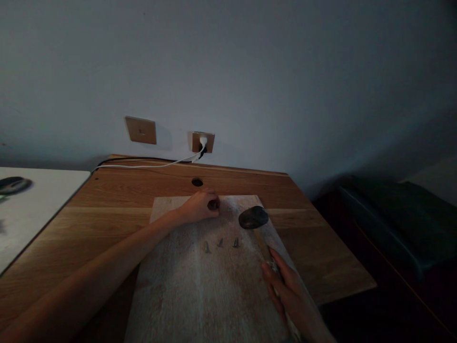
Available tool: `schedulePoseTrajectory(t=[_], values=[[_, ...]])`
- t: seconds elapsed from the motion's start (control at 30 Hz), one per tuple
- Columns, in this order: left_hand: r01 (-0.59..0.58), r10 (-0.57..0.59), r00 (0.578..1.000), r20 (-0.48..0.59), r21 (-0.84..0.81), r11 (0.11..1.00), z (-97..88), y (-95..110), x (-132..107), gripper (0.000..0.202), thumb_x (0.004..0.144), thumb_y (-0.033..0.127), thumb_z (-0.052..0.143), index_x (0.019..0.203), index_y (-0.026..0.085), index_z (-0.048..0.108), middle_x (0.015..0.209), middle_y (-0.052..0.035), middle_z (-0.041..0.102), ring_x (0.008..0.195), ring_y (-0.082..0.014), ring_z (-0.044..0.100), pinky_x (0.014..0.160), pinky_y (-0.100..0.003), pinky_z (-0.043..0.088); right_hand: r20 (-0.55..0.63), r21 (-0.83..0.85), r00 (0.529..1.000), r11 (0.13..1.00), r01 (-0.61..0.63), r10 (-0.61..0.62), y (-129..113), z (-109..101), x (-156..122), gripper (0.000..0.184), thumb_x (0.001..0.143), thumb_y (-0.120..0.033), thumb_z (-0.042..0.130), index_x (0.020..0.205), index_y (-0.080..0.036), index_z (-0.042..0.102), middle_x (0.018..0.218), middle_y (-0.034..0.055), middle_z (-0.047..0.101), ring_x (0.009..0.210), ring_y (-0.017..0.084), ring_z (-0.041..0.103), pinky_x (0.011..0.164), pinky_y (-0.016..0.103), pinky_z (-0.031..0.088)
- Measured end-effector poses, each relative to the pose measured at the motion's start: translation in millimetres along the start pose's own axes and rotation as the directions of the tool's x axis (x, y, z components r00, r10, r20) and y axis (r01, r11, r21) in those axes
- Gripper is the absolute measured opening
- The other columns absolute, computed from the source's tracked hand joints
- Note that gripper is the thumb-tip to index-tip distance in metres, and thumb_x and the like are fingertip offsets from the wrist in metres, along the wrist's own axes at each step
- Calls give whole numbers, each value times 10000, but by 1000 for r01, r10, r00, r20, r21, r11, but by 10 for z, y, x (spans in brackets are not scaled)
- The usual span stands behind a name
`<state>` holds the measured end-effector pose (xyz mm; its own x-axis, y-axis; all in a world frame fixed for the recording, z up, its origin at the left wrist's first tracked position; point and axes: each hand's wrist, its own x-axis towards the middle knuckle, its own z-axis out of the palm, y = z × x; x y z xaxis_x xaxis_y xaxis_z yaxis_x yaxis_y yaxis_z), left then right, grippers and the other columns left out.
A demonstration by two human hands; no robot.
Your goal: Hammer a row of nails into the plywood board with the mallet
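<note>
My right hand [285, 288] is wrapped round the wooden handle of a hammer [254, 218], whose dark, blunt head is raised over the right side of a pale wooden board [193, 295]. Near the board's far edge, my left hand [202, 206] is closed, thumb and fingers curled into a pinch. Whatever lies between those fingertips is too small and dark to make out. Between the two hands and closer to me, several small metal screws or nails [207, 247] stand or lie in a row on the board.
Under the board is a brown wooden desk [321, 257] with a round cable hole [197, 182]. Behind it, a white cable [150, 166] runs to a wall socket [209, 142]. A white surface [46, 190] with a dark object [14, 185] is at left.
</note>
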<state>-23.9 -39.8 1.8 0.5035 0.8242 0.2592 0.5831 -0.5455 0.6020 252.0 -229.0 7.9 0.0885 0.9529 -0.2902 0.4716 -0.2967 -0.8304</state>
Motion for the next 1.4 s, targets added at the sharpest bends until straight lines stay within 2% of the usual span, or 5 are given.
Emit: schedulePoseTrajectory(t=[0.17, 0.43, 0.67, 0.87, 1.4], values=[[-37, 36, 999, 29, 30, 999, -2, -5, -20, 118, 742, 133, 728, 857, 153, 752, 940, -79, 710, 867, -234, 678, 802, -329, 532, 71, 50, 997, 998, -39, 36, -41, -4, -17, 892, 962, -704, 519, 1618, -121, 360, 429, -106, 390, 352, 150, 344, 376, 263, 288], [-19, 18, 999, 32, 17, 1000, 7, 0, -17, 150, 779, 209, 773, 922, 165, 775, 978, -81, 747, 896, -241, 695, 836, -335, 534, 81, -137, 997, 990, 20, -9, -100, -86, -18, 743, 962, -674, 516, 1556, -229, 537, 704, 33, 706, 522, 226, 622, 496, 323, 497], [-46, 46, 998, 50, -4, 999, 14, -20, -15, 182, 778, 103, 709, 925, 163, 800, 959, -78, 770, 923, -232, 710, 843, -309, 527, 148, -107, 989, 993, 43, -26, -338, 44, 25, 815, 984, -638, 495, 1603, -111, 425, 417, -110, 394, 351, 139, 392, 396, 245, 350], [-11, 11, 1000, 24, -9, 1000, 4, -10, -29, 173, 788, 101, 700, 910, 164, 805, 926, -72, 765, 871, -217, 710, 812, -295, 524, 198, -57, 977, 994, 88, -75, -549, 145, 175, 742, 1008, -565, 490, 1603, -132, 396, 426, -129, 404, 338, 112, 357, 358, 200, 305], [31, -29, 999, 45, -41, 999, -8, -19, -32, 215, 771, 87, 676, 888, 190, 824, 868, -43, 784, 802, -198, 715, 773, -279, 519, 206, -27, 975, 996, 85, -77, -575, 227, 198, 714, 1012, -562, 484, 1571, -124, 424, 428, -136, 378, 350, 109, 341, 354, 196, 313]])
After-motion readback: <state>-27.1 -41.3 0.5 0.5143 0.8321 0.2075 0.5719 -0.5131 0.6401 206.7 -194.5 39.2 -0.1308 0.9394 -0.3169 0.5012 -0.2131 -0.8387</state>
